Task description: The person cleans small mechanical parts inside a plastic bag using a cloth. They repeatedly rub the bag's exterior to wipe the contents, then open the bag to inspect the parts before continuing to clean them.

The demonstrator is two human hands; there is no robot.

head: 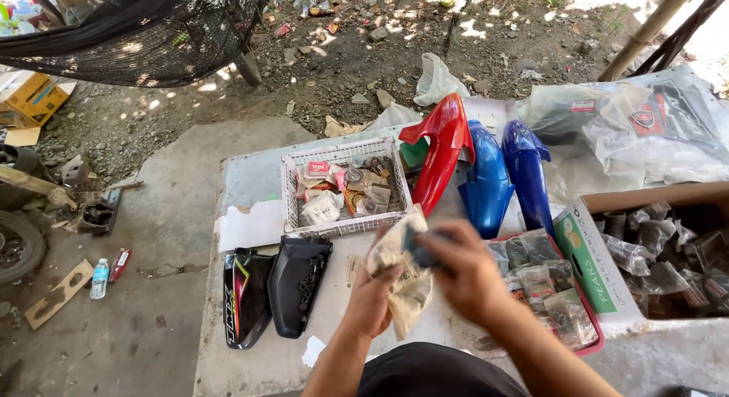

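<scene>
Both hands meet over the desk (258, 359) w/ a crumpled clear plastic bag (402, 279) between them: left hand (372, 298) grips it from below, right hand (463, 279) is closed over its top at a dark blurred bit, prob. so the bag stays up and open; contents too blurred to tell. Bag sits mid-frame, just above the desk's near edge. At 12 o'clock of the hands, a white wire basket (345, 186) holds small packed parts, kept together. At 1 o'clock a red fender (440, 150) and two blue fenders (505, 177) lean side by side. At 9 o'clock lie two black side covers (275, 287). At 3 o'clock a red tray (558, 294) of bagged bits, then a cardboard box (653, 249).
</scene>
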